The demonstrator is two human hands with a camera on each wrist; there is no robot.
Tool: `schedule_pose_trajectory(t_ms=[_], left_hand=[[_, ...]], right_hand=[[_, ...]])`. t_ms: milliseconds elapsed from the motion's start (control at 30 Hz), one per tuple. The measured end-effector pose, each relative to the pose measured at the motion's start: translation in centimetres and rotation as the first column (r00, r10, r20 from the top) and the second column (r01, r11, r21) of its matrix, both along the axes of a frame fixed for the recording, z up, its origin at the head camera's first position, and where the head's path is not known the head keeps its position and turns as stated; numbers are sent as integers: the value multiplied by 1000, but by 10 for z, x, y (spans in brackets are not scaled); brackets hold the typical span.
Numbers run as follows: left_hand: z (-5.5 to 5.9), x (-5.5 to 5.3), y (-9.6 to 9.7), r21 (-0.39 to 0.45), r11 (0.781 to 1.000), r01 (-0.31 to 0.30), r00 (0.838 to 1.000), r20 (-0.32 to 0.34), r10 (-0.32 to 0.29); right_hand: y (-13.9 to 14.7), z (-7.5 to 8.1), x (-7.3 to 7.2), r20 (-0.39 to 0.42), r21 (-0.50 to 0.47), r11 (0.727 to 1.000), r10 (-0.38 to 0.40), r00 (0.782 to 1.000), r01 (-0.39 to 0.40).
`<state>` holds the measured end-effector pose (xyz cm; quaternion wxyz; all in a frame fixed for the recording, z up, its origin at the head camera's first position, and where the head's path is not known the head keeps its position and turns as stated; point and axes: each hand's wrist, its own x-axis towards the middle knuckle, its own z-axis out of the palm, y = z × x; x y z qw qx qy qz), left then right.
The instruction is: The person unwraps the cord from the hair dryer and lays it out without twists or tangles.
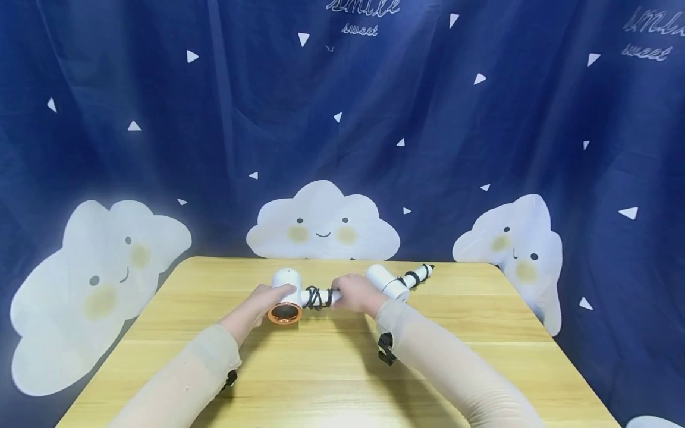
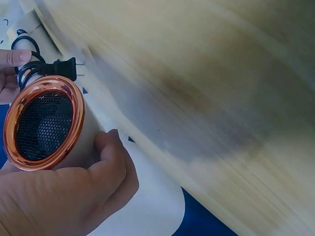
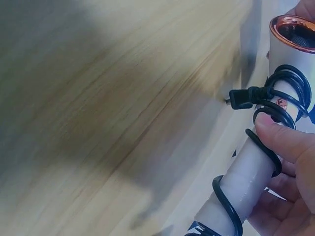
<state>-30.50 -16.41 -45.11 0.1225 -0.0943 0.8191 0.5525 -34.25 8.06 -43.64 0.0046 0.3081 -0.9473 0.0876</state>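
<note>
A white hair dryer [image 1: 287,280] with a copper-coloured rim [image 2: 78,109] around its dark mesh intake is held between both hands over the table. My left hand [image 1: 263,300] grips the barrel beside the rim. On the handle [image 3: 242,172], my right hand [image 1: 355,292] has its thumb against the black cord [image 3: 285,78]. The cord is wound round the handle, and its two-pin plug [image 2: 64,69] sticks out near the barrel. Just beyond the right hand lies a second white hair dryer [image 1: 381,278], its handle pointing back right and wrapped in black cord.
The light wood table [image 1: 299,380] reaches back to a dark blue curtain [image 1: 342,89] with printed clouds and small white triangles. Black straps [image 1: 386,349] sit at the wrists.
</note>
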Motion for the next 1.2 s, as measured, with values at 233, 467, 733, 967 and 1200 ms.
schedule_pose_trajectory(t_ms=[233, 467, 733, 967, 1200], left_hand=[[2, 0, 4, 12, 1000, -4, 1000, 8, 4], [5, 4, 7, 26, 1000, 7, 1000, 1, -7], [10, 7, 10, 4, 1000, 20, 1000, -3, -20], [13, 13, 14, 30, 999, 27, 1000, -4, -27], [15, 16, 19, 56, 998, 34, 999, -9, -33]], right_hand=[[3, 3, 2, -11, 19, 1000, -15, 1000, 15], [6, 5, 3, -16, 20, 1000, -9, 1000, 9], [11, 12, 8, -28, 15, 1000, -13, 1000, 13], [17, 15, 12, -34, 4, 1000, 13, 999, -13], [24, 19, 19, -36, -13, 1000, 21, 999, -21]])
